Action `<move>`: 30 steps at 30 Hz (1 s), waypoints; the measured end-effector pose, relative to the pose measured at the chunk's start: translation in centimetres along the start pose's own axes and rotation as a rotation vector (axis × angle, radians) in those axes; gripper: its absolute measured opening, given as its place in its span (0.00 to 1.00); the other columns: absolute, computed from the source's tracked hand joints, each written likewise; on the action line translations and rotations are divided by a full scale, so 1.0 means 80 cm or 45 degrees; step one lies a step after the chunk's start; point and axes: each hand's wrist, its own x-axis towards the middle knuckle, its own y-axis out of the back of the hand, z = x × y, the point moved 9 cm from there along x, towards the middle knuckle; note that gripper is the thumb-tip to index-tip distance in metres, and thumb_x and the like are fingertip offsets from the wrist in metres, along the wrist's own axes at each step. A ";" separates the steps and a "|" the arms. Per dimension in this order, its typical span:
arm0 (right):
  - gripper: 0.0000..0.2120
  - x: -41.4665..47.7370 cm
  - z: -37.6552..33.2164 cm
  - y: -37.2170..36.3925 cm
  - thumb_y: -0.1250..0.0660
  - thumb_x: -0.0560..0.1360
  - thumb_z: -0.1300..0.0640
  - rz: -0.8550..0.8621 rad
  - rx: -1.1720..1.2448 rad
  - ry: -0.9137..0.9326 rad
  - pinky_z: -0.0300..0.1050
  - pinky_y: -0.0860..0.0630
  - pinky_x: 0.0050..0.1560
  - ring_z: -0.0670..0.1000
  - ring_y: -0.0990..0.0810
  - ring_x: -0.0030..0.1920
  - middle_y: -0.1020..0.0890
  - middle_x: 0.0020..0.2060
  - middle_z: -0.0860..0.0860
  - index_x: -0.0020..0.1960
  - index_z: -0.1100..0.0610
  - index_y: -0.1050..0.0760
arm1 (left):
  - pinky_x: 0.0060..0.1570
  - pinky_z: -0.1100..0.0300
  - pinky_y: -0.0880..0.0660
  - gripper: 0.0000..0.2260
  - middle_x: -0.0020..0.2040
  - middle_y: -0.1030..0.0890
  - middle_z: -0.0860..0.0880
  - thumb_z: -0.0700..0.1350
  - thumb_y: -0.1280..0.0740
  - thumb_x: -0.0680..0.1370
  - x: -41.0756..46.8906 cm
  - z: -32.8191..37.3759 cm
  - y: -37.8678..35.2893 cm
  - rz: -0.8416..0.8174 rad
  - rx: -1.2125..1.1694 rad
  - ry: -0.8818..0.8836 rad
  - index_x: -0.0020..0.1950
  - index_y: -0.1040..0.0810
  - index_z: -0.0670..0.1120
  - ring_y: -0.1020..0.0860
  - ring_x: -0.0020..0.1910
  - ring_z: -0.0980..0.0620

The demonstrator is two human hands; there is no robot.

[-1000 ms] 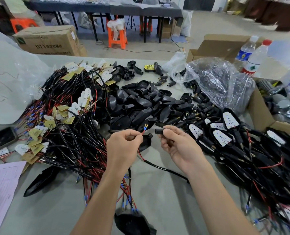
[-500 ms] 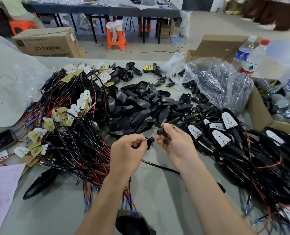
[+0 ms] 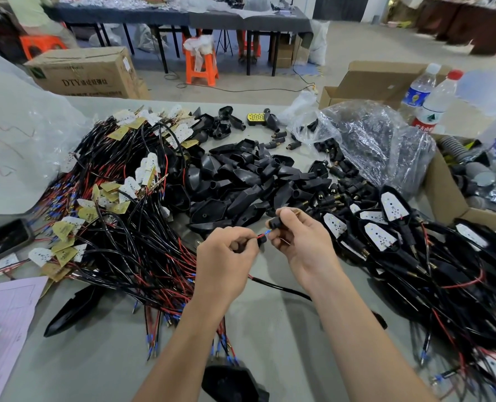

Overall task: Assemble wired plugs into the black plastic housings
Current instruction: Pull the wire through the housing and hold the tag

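Left hand (image 3: 226, 265): fingers pinch blue-tipped red lead (image 3: 260, 235). Right hand (image 3: 304, 245): fingertips grip small black housing (image 3: 275, 223), held above table (image 3: 270, 338), lead tip just beside its opening. Risk, judged: limp lead buckles or misses bore if misaligned; wire heap (image 3: 119, 227) may snag trailing cable.

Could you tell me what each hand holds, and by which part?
The left hand pinches the red wire just behind its blue tip; the right hand pinches the small black plug around its body.

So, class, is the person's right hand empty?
No, the right hand pinches a small black plastic plug with a brass tip.
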 end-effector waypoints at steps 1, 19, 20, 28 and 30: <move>0.07 -0.001 -0.001 0.002 0.35 0.82 0.62 0.018 0.014 0.004 0.42 0.26 0.35 0.51 0.23 0.30 0.18 0.36 0.56 0.46 0.58 0.23 | 0.38 0.72 0.31 0.16 0.41 0.21 0.65 0.42 0.26 0.73 0.000 -0.001 0.000 0.006 -0.011 0.016 0.49 0.21 0.65 0.24 0.40 0.59; 0.08 -0.005 0.002 -0.008 0.37 0.82 0.64 -0.076 0.114 -0.041 0.39 0.20 0.37 0.50 0.21 0.33 0.16 0.36 0.55 0.47 0.60 0.21 | 0.63 0.74 0.40 0.14 0.66 0.25 0.68 0.58 0.24 0.69 -0.016 -0.016 0.009 0.003 -0.120 0.239 0.53 0.18 0.67 0.32 0.65 0.69; 0.08 -0.005 0.001 -0.007 0.37 0.83 0.64 -0.079 0.128 -0.038 0.40 0.20 0.37 0.50 0.21 0.33 0.16 0.37 0.56 0.47 0.60 0.21 | 0.64 0.74 0.42 0.09 0.68 0.26 0.68 0.54 0.23 0.70 -0.018 -0.019 0.007 -0.018 -0.106 0.246 0.47 0.17 0.67 0.34 0.67 0.69; 0.05 -0.013 0.004 -0.015 0.34 0.81 0.66 -0.145 -0.165 0.084 0.43 0.22 0.38 0.51 0.22 0.33 0.18 0.35 0.55 0.48 0.60 0.21 | 0.68 0.62 0.46 0.08 0.71 0.24 0.60 0.49 0.24 0.75 -0.006 0.001 0.003 -0.032 0.069 0.074 0.38 0.15 0.61 0.38 0.70 0.62; 0.06 -0.017 0.004 -0.017 0.35 0.81 0.65 -0.163 -0.274 0.106 0.43 0.22 0.39 0.51 0.23 0.34 0.18 0.34 0.53 0.48 0.58 0.21 | 0.65 0.64 0.48 0.04 0.71 0.22 0.56 0.49 0.24 0.75 -0.004 0.012 0.005 -0.002 0.221 -0.025 0.41 0.13 0.57 0.36 0.73 0.54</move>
